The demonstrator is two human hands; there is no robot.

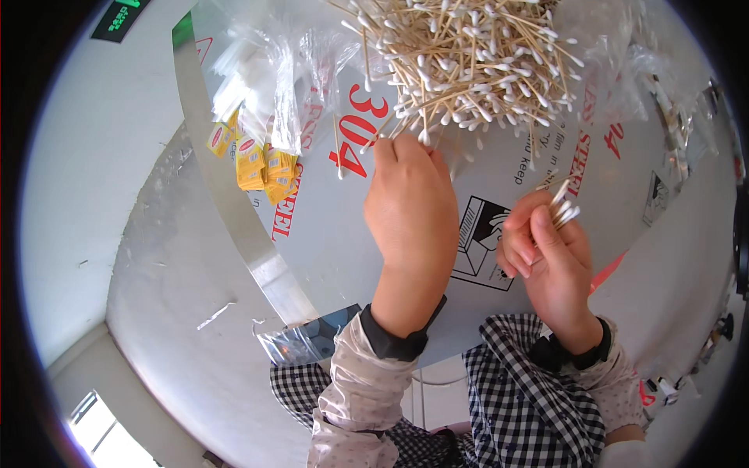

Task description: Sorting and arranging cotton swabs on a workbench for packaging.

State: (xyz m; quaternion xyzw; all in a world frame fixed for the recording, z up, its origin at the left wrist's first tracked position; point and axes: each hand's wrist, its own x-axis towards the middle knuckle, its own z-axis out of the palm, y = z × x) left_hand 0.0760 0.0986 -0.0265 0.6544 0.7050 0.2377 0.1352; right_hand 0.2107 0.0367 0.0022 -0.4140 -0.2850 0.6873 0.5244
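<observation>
The right hand (550,253) pinches cotton swabs (569,211), tips slanting away and rightward. The left hand (412,187), fingers curled, is at the near edge of the swab pile (468,70); I cannot tell its grip. Printed film (335,257) covers the table (269,277); a bright window (101,433) shows lower left.

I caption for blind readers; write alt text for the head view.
A person's right hand holds several cotton swabs, with the left hand at the near edge of a swab pile on a table. Yellow packets lie at left.
</observation>
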